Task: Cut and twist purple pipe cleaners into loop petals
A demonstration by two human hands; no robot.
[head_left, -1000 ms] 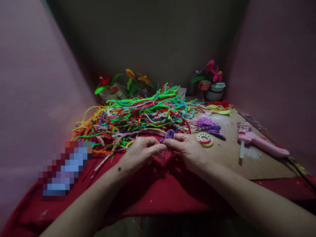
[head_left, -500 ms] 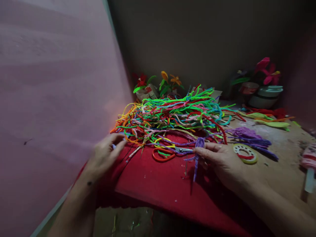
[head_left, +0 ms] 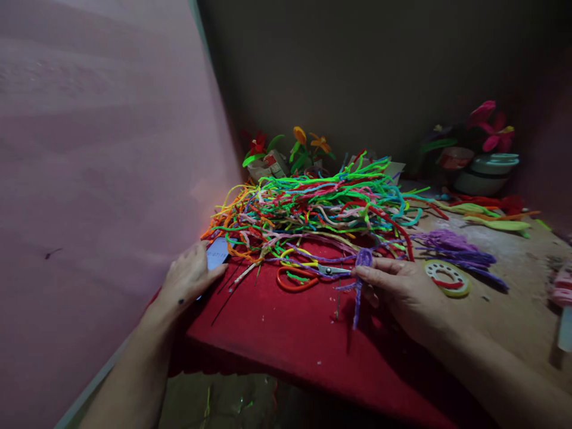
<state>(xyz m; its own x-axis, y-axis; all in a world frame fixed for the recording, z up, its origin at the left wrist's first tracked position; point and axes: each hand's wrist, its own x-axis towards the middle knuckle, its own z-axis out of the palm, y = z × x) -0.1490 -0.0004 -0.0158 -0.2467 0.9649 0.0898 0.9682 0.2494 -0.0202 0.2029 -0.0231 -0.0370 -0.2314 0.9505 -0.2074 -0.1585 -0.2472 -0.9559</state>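
1. The scissors [head_left: 328, 271] lie handles-left on the red cloth [head_left: 277, 328], blades pointing at the right hand [head_left: 395, 283]; whether tip and thumb touch, I can't tell.

2. Right at that blade end, thumb and fingertips of the right hand are pinching the purple fuzzy stem [head_left: 364, 258]! The grip sits below its folded loop, probably so the bend keeps its shape, with a tail hanging nearer than the scissors.

3. Over to the left of the scissors, the left hand [head_left: 190, 274] lies across a phone [head_left: 217, 256], fingers close together, thumb angled away. Perhaps that's to steady or shift it; whether they grip, I can't tell. The screen's lit, its digits too small to trust.

4. Beyond the scissors, what a tangle: the multicoloured stem pile [head_left: 322, 202], some strands spilling close to the handles, presumably piled there for easy picking.

5. And right of the scissors, past the right hand, the tape roll [head_left: 458, 280] lies flat on the cardboard [head_left: 513, 322]. Just beyond it, a purple bundle [head_left: 456, 250] is grouped by colour, seemingly to keep it out of the tangle.
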